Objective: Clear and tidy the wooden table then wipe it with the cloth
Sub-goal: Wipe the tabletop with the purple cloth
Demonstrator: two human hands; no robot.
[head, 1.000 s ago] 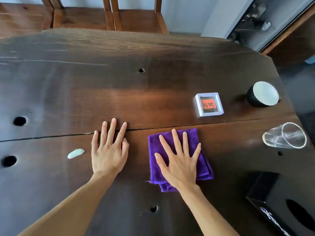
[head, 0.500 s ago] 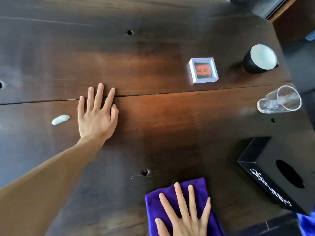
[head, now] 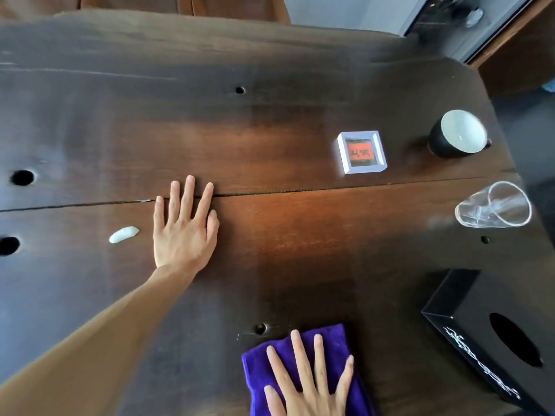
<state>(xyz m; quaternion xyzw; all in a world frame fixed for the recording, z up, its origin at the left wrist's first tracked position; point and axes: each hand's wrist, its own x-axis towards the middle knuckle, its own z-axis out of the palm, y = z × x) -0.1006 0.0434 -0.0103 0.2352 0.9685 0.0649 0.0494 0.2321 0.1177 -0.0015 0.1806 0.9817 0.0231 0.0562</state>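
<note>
The purple cloth (head: pixel 303 364) is pressed flat under the spread right hand (head: pixel 312 385) at the bottom centre of the frame, nothing being gripped, evidently so that the table (head: pixel 270 121) can be wiped. The left hand (head: pixel 183 232) is laid open and empty at centre left, probably as a brace, beside a white smear (head: pixel 123 234). A cup (head: pixel 458 134), a tipped glass (head: pixel 494 209), a small frame (head: pixel 361 152) and a black box (head: pixel 495 334) are kept at the right edge, apparently clear of the wiped area.

A single head-worn wide-angle view looks steeply down and forward from close above the bench (head: pixel 270 121). Its near edge falls under the frame's bottom, chairs (head: pixel 186 4) line the far side, and straight lines bow outward.
</note>
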